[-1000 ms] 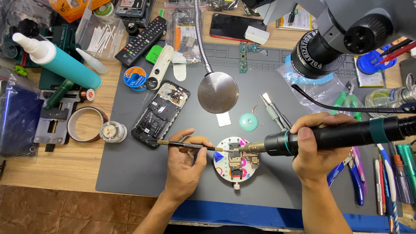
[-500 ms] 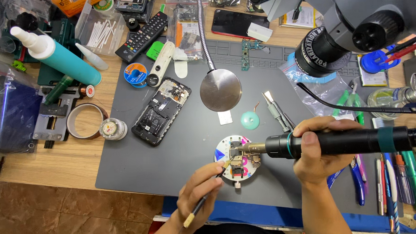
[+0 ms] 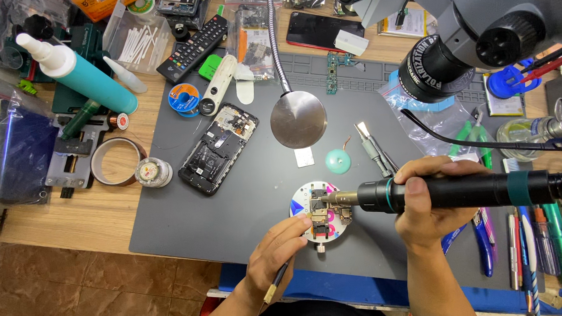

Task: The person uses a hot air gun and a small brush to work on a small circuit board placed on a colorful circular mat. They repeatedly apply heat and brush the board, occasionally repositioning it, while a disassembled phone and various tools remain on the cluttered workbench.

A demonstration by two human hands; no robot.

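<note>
- We are seeing a teal bottle (image 3: 82, 74) with a white nozzle lying tilted at the far left, with a ring of brown tape (image 3: 114, 162) and a small round tin (image 3: 153, 172) below it on the wooden bench.
- An opened phone (image 3: 218, 148), back cover off, is lying on the grey work mat (image 3: 245, 209), well apart from both hands.
- Our left hand (image 3: 277, 251) is curling around a thin tool (image 3: 275, 284) (handle pointing back toward the body), fingertips (image 3: 303, 221) touching the rim of the round white holder (image 3: 320, 211).
- A small circuit board (image 3: 321, 208) is sitting clamped in that holder, near the front edge of the mat.
- Our right hand (image 3: 427, 199) is gripping the black hot-air handpiece (image 3: 456, 191) in a closed fist, its metal nozzle (image 3: 340, 198) lying level just over the board.
- A microscope head (image 3: 470, 39) is hanging at upper right; pens and tweezers (image 3: 520, 243) are lying along the right edge.
</note>
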